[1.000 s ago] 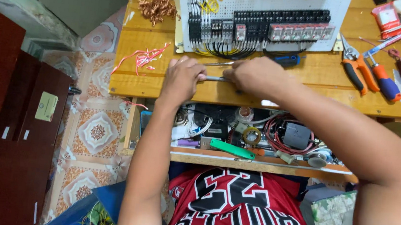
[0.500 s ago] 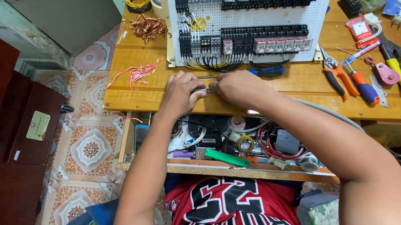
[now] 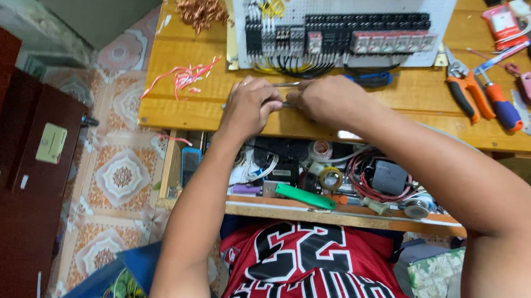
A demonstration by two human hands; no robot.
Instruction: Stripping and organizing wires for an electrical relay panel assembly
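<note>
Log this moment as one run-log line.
left hand: pinching thin grey wire | right hand: gripping same wire | site: wooden bench, before white wiring panel

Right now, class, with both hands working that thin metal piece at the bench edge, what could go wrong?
1. The left hand and right hand pinch a thin metal piece close together; a slip could nick a finger.
2. The work sits close to the wooden bench front edge; a dropped part could fall into the cluttered open drawer below.
3. Pink wire scraps lie nearby and could get swept off.
</note>
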